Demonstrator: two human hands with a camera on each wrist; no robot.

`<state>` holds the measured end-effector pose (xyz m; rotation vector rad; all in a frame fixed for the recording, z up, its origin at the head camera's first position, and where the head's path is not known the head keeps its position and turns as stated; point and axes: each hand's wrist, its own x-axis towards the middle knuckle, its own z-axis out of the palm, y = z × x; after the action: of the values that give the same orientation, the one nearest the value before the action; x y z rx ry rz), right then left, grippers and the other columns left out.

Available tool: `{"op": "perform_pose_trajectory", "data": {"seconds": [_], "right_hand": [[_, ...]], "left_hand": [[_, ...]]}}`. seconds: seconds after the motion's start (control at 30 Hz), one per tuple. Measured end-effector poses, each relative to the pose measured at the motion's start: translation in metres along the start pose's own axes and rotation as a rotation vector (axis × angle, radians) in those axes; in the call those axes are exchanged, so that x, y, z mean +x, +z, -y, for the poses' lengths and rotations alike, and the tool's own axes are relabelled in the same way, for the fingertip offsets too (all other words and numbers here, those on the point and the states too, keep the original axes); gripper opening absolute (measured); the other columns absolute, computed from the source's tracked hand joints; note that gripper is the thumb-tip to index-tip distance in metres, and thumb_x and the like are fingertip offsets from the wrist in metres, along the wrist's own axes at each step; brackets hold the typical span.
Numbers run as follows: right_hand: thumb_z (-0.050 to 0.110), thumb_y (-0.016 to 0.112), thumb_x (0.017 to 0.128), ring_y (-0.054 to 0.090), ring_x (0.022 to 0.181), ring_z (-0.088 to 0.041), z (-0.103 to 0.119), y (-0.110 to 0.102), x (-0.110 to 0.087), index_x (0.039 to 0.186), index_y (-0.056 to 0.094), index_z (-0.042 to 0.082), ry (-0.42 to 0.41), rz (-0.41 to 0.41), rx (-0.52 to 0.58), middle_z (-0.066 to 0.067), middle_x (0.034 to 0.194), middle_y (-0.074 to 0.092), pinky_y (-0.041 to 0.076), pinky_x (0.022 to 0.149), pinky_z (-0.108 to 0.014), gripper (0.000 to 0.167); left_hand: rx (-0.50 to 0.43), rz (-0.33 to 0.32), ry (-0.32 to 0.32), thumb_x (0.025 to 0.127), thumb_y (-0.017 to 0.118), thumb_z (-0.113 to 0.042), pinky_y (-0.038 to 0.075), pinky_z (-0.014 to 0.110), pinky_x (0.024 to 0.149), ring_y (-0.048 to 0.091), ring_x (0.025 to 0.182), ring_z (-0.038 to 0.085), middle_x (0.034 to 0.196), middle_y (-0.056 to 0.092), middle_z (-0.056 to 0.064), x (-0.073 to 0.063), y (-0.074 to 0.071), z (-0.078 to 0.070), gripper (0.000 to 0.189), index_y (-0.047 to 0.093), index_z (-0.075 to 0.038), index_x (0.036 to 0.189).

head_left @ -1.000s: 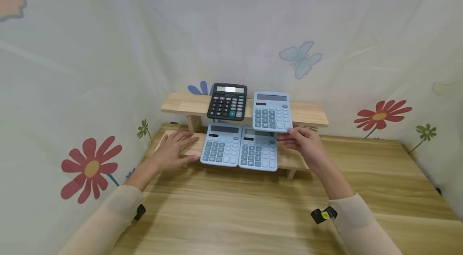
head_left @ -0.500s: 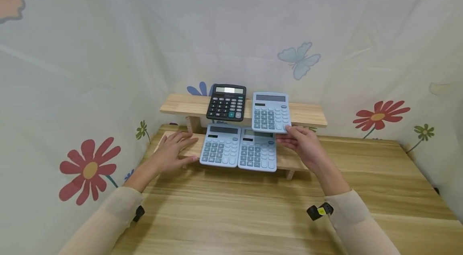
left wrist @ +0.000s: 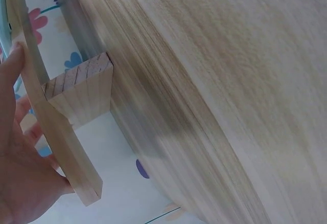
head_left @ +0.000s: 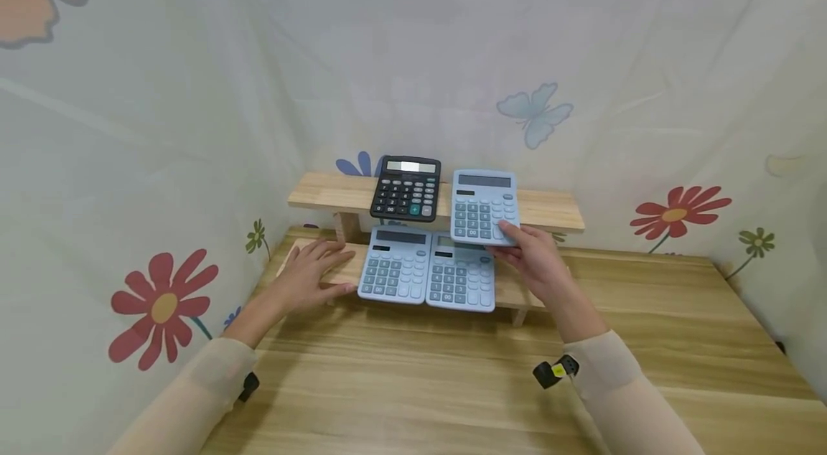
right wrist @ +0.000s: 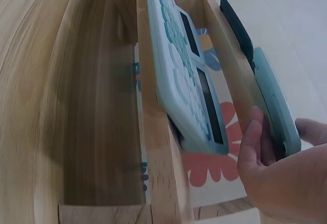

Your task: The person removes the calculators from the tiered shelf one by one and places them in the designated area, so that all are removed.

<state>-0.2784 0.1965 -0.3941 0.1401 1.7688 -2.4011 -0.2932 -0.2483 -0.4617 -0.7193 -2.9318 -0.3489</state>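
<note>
My right hand [head_left: 535, 260] grips a light blue calculator [head_left: 483, 207] by its lower right corner, thumb on the keys and fingers beneath. In the right wrist view this held calculator [right wrist: 276, 101] leans at the upper shelf's edge. Left of it, a black calculator [head_left: 405, 189] rests on the upper shelf [head_left: 329, 189]. Two more light blue calculators, the left one [head_left: 395, 265] and the right one [head_left: 460, 273], stand side by side on the lower shelf [head_left: 517, 290]. My left hand [head_left: 304, 279] lies with fingers spread on the lower shelf's left end, thumb tip near the left calculator.
The two-tier wooden rack stands on a wood-grain table [head_left: 413, 383]. A shelf support [left wrist: 82, 88] shows under the lower board in the left wrist view. Behind hangs a pale curtain [head_left: 413, 46] printed with flowers and butterflies.
My right thumb has moved from the held calculator's corner onto its keys, and the hand has shifted left. The left hand stays in place.
</note>
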Motion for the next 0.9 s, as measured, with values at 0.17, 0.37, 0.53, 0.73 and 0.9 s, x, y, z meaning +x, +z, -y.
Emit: {"op": "perform_pose_trajectory", "data": {"seconds": [0.17, 0.37, 0.53, 0.73, 0.9], "right_hand": [[0.022, 0.062, 0.110, 0.073, 0.107, -0.015, -0.002, 0.005, 0.001, 0.151, 0.052, -0.005, 0.008, -0.055, 0.003, -0.006, 0.123, 0.074, 0.055, 0.105, -0.034, 0.050], [0.016, 0.058, 0.111, 0.068, 0.113, -0.014, -0.004, 0.003, -0.005, 0.154, 0.048, -0.004, -0.002, -0.057, 0.020, -0.006, 0.132, 0.068, 0.053, 0.107, -0.032, 0.048], [0.013, 0.059, 0.110, 0.068, 0.113, -0.014, -0.001, -0.006, -0.012, 0.156, 0.045, -0.005, -0.021, -0.032, 0.058, -0.003, 0.126, 0.071, 0.054, 0.105, -0.030, 0.051], [0.010, 0.060, 0.110, 0.073, 0.106, -0.011, 0.011, -0.027, -0.027, 0.155, 0.042, -0.010, -0.070, 0.013, 0.034, 0.002, 0.115, 0.077, 0.058, 0.097, -0.027, 0.053], [0.013, 0.064, 0.108, 0.074, 0.104, -0.010, 0.025, -0.059, -0.043, 0.156, 0.038, -0.009, -0.097, 0.024, 0.052, 0.002, 0.114, 0.078, 0.059, 0.094, -0.026, 0.060]], "left_hand": [[-0.016, -0.005, 0.001, 0.095, 0.059, -0.076, 0.011, 0.081, 0.118, 0.031, 0.154, 0.043, 0.164, 0.044, 0.008, -0.002, 0.001, -0.002, 0.081, 0.053, -0.027, 0.158], [-0.014, -0.001, -0.001, 0.095, 0.058, -0.077, 0.011, 0.080, 0.119, 0.031, 0.154, 0.042, 0.164, 0.044, 0.008, -0.002, 0.002, -0.003, 0.081, 0.053, -0.027, 0.158], [-0.014, -0.002, -0.004, 0.095, 0.057, -0.078, 0.011, 0.080, 0.119, 0.031, 0.154, 0.042, 0.164, 0.044, 0.008, -0.001, 0.003, -0.002, 0.082, 0.053, -0.027, 0.158], [-0.024, -0.010, -0.002, 0.095, 0.059, -0.076, 0.010, 0.080, 0.119, 0.030, 0.154, 0.043, 0.164, 0.044, 0.008, -0.002, 0.003, -0.001, 0.081, 0.053, -0.026, 0.158], [-0.025, -0.011, -0.007, 0.095, 0.057, -0.078, 0.010, 0.080, 0.119, 0.030, 0.154, 0.043, 0.164, 0.044, 0.009, -0.002, 0.003, 0.001, 0.082, 0.053, -0.026, 0.158]]}}
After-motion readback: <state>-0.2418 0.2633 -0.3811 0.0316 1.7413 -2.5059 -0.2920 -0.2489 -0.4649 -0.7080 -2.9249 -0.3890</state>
